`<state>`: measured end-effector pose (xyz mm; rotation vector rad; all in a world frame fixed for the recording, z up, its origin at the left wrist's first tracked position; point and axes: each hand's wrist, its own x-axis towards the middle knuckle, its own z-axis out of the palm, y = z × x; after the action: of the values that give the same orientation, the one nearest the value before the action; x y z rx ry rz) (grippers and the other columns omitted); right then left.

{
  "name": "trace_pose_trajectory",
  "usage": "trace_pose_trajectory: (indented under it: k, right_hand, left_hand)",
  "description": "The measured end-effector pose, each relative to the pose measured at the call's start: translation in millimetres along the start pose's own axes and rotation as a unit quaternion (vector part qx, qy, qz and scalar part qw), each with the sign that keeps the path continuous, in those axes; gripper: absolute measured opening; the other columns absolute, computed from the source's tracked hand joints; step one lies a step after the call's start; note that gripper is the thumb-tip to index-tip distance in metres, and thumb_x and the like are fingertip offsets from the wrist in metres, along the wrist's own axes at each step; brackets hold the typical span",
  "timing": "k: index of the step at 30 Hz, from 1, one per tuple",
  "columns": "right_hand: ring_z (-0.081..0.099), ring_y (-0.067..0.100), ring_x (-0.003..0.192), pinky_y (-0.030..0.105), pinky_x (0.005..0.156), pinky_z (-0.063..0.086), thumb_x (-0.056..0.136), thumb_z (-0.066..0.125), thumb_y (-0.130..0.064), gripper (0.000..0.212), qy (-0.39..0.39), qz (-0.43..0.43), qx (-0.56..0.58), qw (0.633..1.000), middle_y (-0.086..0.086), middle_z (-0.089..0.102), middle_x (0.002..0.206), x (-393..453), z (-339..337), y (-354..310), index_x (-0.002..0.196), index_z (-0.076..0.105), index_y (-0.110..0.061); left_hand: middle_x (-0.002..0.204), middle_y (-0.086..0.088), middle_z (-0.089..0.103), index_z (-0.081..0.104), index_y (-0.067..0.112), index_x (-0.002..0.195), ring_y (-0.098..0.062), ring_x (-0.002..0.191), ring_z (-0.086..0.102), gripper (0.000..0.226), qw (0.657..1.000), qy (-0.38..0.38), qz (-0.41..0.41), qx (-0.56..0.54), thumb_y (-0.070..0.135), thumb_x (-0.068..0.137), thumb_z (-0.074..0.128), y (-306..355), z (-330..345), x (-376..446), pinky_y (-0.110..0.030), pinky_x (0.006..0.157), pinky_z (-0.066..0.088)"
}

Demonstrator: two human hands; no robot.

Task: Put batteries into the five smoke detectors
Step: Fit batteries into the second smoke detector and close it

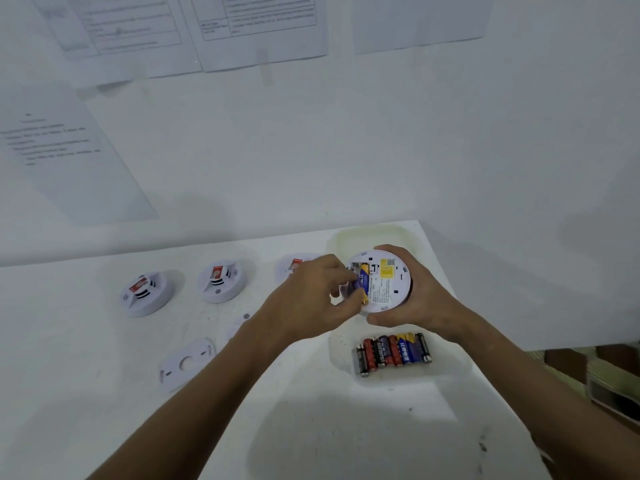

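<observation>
White table [86, 393] is carrying three smoke detectors [147, 294] in a row, a loose mounting plate [185, 365], and a tray [398, 381] of batteries [394, 353] sitting near the right edge.

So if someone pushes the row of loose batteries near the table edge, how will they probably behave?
The batteries are smooth cylinders lying on their sides on the flat table, so they would probably roll rather than slide. They look unbound, so the row would likely scatter. Each seems rigid and dense for its size.

No text legible — print on wall sheets [259, 29], detector label [387, 271] and batteries [394, 353] blurred.
</observation>
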<state>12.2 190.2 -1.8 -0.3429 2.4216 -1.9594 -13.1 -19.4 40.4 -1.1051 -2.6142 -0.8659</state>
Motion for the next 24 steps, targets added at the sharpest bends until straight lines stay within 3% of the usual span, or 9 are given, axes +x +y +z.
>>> trace_pose_trajectory:
  k: [5, 8, 11, 16, 18, 22, 24]
  right_hand:
    - [0.063, 0.017, 0.110, 0.027, 0.075, 0.056, 0.058, 0.089, 0.009, 0.092, -0.011, 0.002, 0.021, 1.000, -0.001, 0.061, 0.120, -5.0, -27.8, 8.1, 0.135, 0.046, -0.016]
    - [0.062, 0.015, 0.111, 0.028, 0.075, 0.057, 0.058, 0.088, 0.012, 0.091, -0.015, 0.003, 0.026, 1.000, 0.001, 0.060, 0.122, -6.6, -42.8, 12.9, 0.134, 0.047, -0.016]
    - [0.060, 0.012, 0.113, 0.029, 0.079, 0.058, 0.057, 0.089, 0.010, 0.092, -0.018, 0.003, 0.012, 1.000, -0.001, 0.059, 0.124, -7.8, -57.6, 17.6, 0.134, 0.047, -0.018]
    - [0.061, 0.002, 0.108, 0.020, 0.081, 0.055, 0.056, 0.089, 0.010, 0.090, 0.008, 0.004, 0.001, 1.000, -0.004, 0.061, 0.122, -12.6, -85.6, 26.3, 0.128, 0.049, -0.025]
    - [0.061, 0.000, 0.108, 0.019, 0.082, 0.055, 0.057, 0.089, 0.009, 0.089, 0.021, 0.005, 0.001, 1.000, -0.009, 0.062, 0.121, -15.5, -96.5, 29.9, 0.129, 0.049, -0.023]
    - [0.061, 0.002, 0.110, 0.019, 0.082, 0.054, 0.056, 0.089, 0.007, 0.091, 0.022, 0.011, -0.007, 1.000, -0.016, 0.064, 0.115, -20.3, -108.0, 36.2, 0.133, 0.048, -0.018]
    - [0.061, 0.005, 0.113, 0.022, 0.086, 0.055, 0.056, 0.092, 0.004, 0.093, 0.015, 0.013, -0.010, 1.000, -0.016, 0.064, 0.117, -22.6, -108.8, 39.2, 0.134, 0.047, -0.019]
  left_hand:
    - [0.086, 0.000, 0.064, 0.075, 0.016, 0.105, -0.006, 0.073, 0.056, 0.038, 1.000, -0.006, -0.021, -0.007, 0.045, 0.082, 0.070, 18.6, 17.9, 15.0, -0.023, 0.061, 0.050]
    - [0.091, -0.003, 0.067, 0.074, 0.016, 0.108, -0.009, 0.077, 0.060, 0.030, 0.999, -0.003, -0.039, -0.031, 0.035, 0.086, 0.071, 24.6, 25.6, 24.3, -0.030, 0.065, 0.054]
    - [0.089, 0.003, 0.069, 0.076, 0.025, 0.101, -0.006, 0.079, 0.061, 0.017, 0.995, -0.005, -0.076, -0.068, 0.033, 0.089, 0.067, 28.1, 30.1, 32.7, -0.025, 0.068, 0.053]
    - [0.074, 0.006, 0.069, 0.077, 0.022, 0.089, -0.007, 0.066, 0.062, 0.015, 0.980, 0.093, -0.141, -0.104, 0.029, 0.092, 0.064, 25.4, 36.7, 43.2, -0.030, 0.065, 0.056]
    - [0.068, 0.000, 0.067, 0.076, 0.019, 0.085, -0.012, 0.064, 0.058, 0.023, 0.987, 0.053, -0.149, -0.038, 0.032, 0.094, 0.060, 16.4, 41.4, 46.9, -0.014, 0.062, 0.046]
    - [0.050, 0.003, 0.045, 0.053, 0.015, 0.060, -0.011, 0.048, 0.038, 0.040, 0.985, -0.089, -0.146, 0.009, 0.034, 0.095, 0.057, -6.0, 66.1, 48.5, -0.020, 0.050, 0.028]
    - [0.058, 0.010, 0.058, 0.071, 0.019, 0.075, -0.004, 0.051, 0.046, 0.023, 0.981, -0.106, -0.161, 0.022, 0.033, 0.092, 0.063, -15.0, 76.0, 48.0, -0.013, 0.053, 0.030]
